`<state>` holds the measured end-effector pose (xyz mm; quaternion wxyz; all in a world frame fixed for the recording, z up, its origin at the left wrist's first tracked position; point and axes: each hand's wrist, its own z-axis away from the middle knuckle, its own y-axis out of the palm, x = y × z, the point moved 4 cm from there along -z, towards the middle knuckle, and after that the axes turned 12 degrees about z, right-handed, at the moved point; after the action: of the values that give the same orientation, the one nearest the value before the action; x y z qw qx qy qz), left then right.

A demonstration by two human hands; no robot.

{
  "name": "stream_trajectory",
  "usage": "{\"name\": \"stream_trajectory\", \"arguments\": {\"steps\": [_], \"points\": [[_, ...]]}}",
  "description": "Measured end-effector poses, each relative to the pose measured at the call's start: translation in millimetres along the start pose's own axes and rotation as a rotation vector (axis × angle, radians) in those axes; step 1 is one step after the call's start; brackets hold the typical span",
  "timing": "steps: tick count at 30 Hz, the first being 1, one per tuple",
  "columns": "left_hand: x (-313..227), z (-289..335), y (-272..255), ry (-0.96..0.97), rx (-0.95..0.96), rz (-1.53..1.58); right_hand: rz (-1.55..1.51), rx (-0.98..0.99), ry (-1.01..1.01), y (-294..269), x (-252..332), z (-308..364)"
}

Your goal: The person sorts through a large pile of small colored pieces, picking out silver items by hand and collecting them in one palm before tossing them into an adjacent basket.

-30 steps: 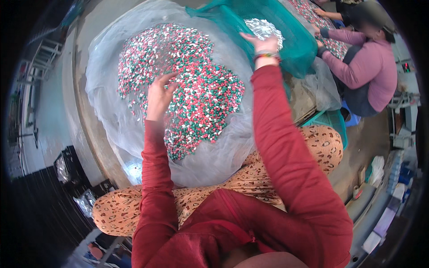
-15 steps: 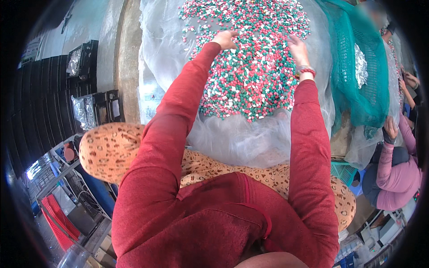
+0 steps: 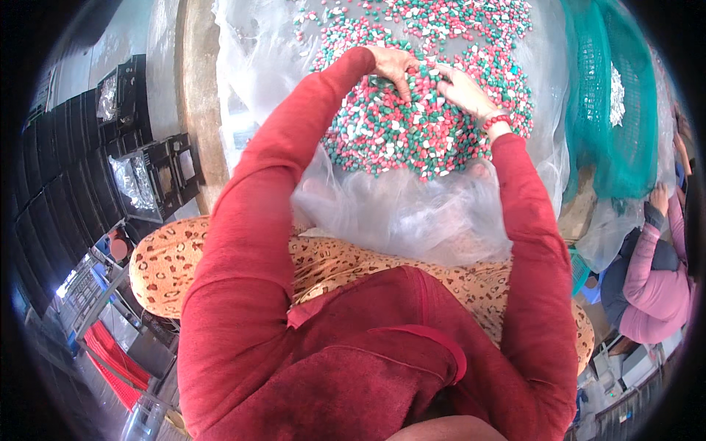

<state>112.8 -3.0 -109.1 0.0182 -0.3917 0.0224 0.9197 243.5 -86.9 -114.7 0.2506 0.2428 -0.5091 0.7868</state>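
A broad heap of small pink, green and white pieces point(image 3: 397, 140), which look like candies, lies on clear plastic sheeting point(image 3: 257, 70). My left hand point(image 3: 393, 66) rests palm down at the heap's upper part, thumb and fingers apart, tips touching the pieces. Close by on the right, my right hand point(image 3: 465, 91) reaches in with fingers stretched toward the left one. Neither hand shows a grip on a single piece, though some fingertips are hidden among them. A red beaded bracelet point(image 3: 496, 120) circles my right wrist.
Right of the sheeting stands a green mesh basket point(image 3: 588, 140) with silvery-white contents point(image 3: 616, 95). Beyond it sits another person in a pink sleeve point(image 3: 638, 257). Black crates point(image 3: 66, 169) line the left side, past a concrete ledge point(image 3: 200, 95). Bunched plastic lies before my knees.
Both hands have come closer together over the heap, the right one moving left. Pieces near my hands have shifted, and the whole view has moved slightly.
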Motion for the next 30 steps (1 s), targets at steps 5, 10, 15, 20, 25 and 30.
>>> {"name": "stream_trajectory", "arguments": {"steps": [5,10,15,20,25,30], "points": [[-3.2,63.7,30.3,0.24,0.123,-0.172,0.264,-0.069,-0.369,3.2,41.7,61.5],[-18.5,78.0,1.5,0.295,-0.117,-0.369,0.187,0.105,-0.568,16.5,53.9,91.2],[-20.4,-6.0,-18.9,0.218,-0.862,-0.425,0.449,0.246,-0.436,5.6,84.0,95.7],[11.1,-58.4,-3.7,0.275,-1.074,-0.738,0.456,-0.095,-0.354,-21.2,75.8,81.3],[-5.6,-54.7,13.4,0.364,-1.001,-0.882,0.356,-0.12,-0.212,-60.2,27.1,69.0],[-2.5,-56.2,4.8,0.33,-0.9,-0.876,0.237,-0.27,-0.155,-151.1,4.1,71.5]]}}
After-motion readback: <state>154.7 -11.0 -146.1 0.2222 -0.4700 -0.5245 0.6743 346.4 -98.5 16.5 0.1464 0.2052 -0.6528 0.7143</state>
